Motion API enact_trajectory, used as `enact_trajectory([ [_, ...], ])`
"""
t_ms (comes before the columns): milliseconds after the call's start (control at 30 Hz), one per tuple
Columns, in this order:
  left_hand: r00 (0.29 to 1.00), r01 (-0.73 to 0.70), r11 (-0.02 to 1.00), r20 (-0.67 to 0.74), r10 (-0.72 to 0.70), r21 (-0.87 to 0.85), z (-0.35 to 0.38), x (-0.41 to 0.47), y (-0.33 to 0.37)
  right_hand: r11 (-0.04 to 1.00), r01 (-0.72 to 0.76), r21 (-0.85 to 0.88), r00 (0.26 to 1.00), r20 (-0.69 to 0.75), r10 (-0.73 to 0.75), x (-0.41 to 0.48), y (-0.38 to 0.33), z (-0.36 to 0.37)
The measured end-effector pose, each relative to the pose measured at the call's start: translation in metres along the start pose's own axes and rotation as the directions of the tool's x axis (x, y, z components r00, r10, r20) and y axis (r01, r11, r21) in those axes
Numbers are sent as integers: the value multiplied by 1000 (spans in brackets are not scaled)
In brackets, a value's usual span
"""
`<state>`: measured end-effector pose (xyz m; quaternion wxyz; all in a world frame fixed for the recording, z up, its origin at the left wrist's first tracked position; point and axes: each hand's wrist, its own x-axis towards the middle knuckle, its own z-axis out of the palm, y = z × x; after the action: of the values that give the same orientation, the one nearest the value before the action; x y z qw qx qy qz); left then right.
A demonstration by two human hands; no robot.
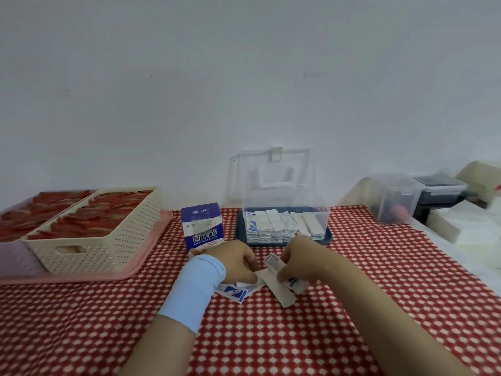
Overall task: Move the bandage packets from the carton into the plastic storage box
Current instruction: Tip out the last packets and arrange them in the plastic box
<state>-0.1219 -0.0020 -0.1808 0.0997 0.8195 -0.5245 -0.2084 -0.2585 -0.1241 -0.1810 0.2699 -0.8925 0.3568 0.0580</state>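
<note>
Left hand, right hand gripping bandage packets; one carton, one storage box

- setting: a plain indoor room set up as a small sorting station, domestic in look; the exact room type cannot be told.
- work surface: a table covered with a red-and-white patterned tablecloth, placed against a bare white wall.
- storage, left: a cream perforated basket on a pink tray, filled with red items.
- storage, centre: a clear plastic storage box, lid raised, holding rows of bandage packets, near a blue-and-white carton.
- storage, right: lidded clear containers, blurred.
</note>
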Motion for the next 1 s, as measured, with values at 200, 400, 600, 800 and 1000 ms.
enact_trajectory([
  [200,985,-2,996,-174,-14,-91,4,-10,-5,991,4,133,1000,-31,0,-11,3,-3],
  [400,902,-47,951,-422,-92,-307,-3,-16,-10,928,40,371,993,-118,5,-16,7,-10],
  [600,968,14,977,-243,-67,-212,-19,-36,-24,954,78,289,996,15,-86,-26,2,-12],
  [800,986,93,991,-127,-106,-100,-8,-33,-22,997,50,-64,998,44,-47,-26,-14,4],
  [1000,996,85,993,-29,-88,-76,-3,-25,-23,991,43,-130,999,36,-39,-25,-16,10],
])
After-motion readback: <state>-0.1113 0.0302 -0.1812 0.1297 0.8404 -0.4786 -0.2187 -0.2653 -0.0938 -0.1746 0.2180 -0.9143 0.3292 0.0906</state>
